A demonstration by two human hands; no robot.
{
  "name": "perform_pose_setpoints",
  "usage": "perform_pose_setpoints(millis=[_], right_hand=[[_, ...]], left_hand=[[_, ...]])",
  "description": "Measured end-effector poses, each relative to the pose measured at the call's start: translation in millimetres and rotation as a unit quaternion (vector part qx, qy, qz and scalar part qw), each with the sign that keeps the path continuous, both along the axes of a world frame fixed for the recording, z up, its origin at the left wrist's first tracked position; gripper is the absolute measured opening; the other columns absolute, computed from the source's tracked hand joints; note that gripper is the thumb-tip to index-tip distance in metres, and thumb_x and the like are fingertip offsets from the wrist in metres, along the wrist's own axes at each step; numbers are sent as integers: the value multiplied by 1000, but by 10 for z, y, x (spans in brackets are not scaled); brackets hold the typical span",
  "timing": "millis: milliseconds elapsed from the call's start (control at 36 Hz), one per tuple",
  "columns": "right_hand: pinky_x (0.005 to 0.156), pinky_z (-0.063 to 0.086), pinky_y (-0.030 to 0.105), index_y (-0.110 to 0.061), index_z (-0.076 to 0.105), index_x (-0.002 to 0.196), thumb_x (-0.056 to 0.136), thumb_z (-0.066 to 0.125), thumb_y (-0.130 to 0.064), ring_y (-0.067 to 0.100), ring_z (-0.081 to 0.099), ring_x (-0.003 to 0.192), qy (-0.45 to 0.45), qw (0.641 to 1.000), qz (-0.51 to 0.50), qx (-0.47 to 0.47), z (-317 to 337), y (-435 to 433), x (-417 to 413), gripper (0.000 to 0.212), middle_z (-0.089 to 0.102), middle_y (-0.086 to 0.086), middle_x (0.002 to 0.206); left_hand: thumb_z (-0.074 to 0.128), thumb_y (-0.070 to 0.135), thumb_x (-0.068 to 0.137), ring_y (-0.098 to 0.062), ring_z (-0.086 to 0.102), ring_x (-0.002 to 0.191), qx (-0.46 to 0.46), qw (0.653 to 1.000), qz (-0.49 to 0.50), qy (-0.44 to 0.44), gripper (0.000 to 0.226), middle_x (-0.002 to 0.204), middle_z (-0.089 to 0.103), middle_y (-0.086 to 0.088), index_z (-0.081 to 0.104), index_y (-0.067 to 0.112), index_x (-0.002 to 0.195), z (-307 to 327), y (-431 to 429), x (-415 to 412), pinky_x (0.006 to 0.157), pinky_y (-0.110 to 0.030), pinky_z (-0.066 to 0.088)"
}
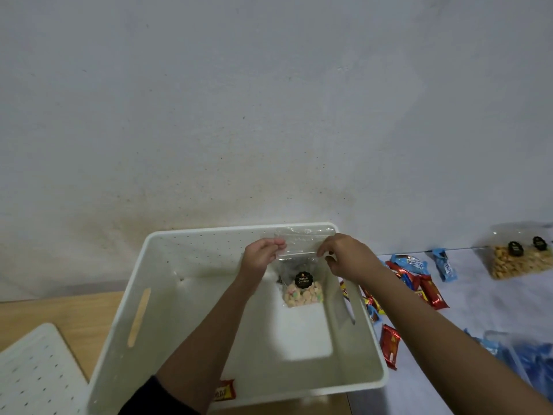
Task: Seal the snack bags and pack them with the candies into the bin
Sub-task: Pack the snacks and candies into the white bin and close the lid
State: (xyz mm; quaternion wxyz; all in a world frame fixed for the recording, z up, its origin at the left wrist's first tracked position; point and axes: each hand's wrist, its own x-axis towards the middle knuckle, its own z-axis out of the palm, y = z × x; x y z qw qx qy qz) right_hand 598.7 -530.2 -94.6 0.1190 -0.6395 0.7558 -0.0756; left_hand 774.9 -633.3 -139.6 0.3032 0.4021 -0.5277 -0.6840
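Snack bag (pixel 301 290) hangs over the bin (pixel 191 259), top pinched by left hand (pixel 259 255) and right hand (pixel 348 259) fingers (pixel 279 243).

White bin, clear bag, red and blue candies

Between the left hand (pixel 261 253) and the right hand (pixel 347 259) is a clear snack bag (pixel 302 283) with a round black label in pale lettering, over beige biscuits topped pink, green and white. Behind the hands, the white bin (pixel 209 244) has a far wall patterned with rows of small dark dots. The lid (pixel 36 378), below and left of the left hand, is white with the same dots. Right of the right hand, the candies (pixel 431 292) have glossy red and sky-blue wrappers and lie on a pale bluish cloth (pixel 478 310). Farther right, clear bags (pixel 520 259) with black labels hold tan biscuits. The desk (pixel 74 319) is light wood.
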Motion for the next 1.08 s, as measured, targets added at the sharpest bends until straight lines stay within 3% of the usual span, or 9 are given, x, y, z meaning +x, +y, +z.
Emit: perform_pose_setpoints(millis=[83, 194, 306, 417, 583, 778, 944, 1083], right_hand=[[76, 50, 30, -22, 68, 107, 86, 54, -13, 18, 56, 105, 14, 1000, 3, -1, 6, 23, 25, 27, 61, -4, 117], [79, 51, 32, -23, 65, 111, 87, 52, -15, 15, 53, 111, 0, 1000, 4, -5, 37, 61, 43, 29, 59, -8, 122], [85, 49, 30, -23, 65, 112, 88, 51, -18, 13, 52, 114, -40, 999, -16, -33, 159, 125, 15, 28, 58, -9, 123], [83, 47, 28, -23, 65, 112, 89, 51, -17, 12, 55, 110, -82, 994, -48, -56, 349, 295, -146, 27, 59, -8, 122], [89, 46, 28, -25, 62, 116, 91, 51, -20, 10, 55, 109, -102, 985, -112, -77, 629, 780, -729, 28, 59, -7, 123], [93, 47, 31, -26, 63, 115, 90, 54, -20, 9, 56, 104, -126, 965, -203, -104, 725, 1562, -1863, 27, 60, -8, 122], [88, 47, 24, -21, 63, 117, 87, 55, -12, 7, 57, 95, -175, 940, -267, -119, 578, 2215, -2921, 32, 64, -5, 115], [86, 42, 18, -15, 62, 118, 86, 56, -4, 12, 58, 99, -242, 906, -316, -143, 318, 2626, -3752, 35, 63, -1, 113]], left_hand=[[47, -3, 91, -13, 62, 89, -22, 999, 4, -40, 21, 98, 66, -8, 64, -2, 103, 40, 24, -13, 75, -13, 49], [52, 3, 90, -14, 58, 102, -113, 986, 20, -121, 19, 105, 65, -2, 68, 12, 95, 80, 80, -46, 93, -24, 43], [53, -3, 85, -12, 53, 94, -259, 944, 80, -187, 20, 103, 57, -4, 68, 8, 93, 230, 186, -101, 87, -15, 36], [51, -2, 86, -14, 50, 102, -313, 925, 100, -192, 21, 104, 47, 1, 65, 8, 96, 484, 276, -253, 89, -13, 32], [50, 3, 89, -13, 47, 108, -379, 910, 50, -158, 19, 105, 48, 4, 64, 10, 100, 896, 515, -889, 91, -15, 30], [49, 6, 92, -9, 49, 106, -377, 921, -36, -94, 20, 109, 52, 2, 63, 13, 106, 1061, 1182, -2069, 89, -12, 32], [51, 4, 91, -10, 51, 102, -332, 936, -73, -90, 22, 109, 54, 2, 61, 11, 110, 816, 1778, -3139, 86, -12, 35], [54, 4, 89, -18, 55, 105, -268, 956, -82, -90, 21, 109, 56, -2, 61, 13, 108, 444, 2111, -3945, 91, -23, 40]])
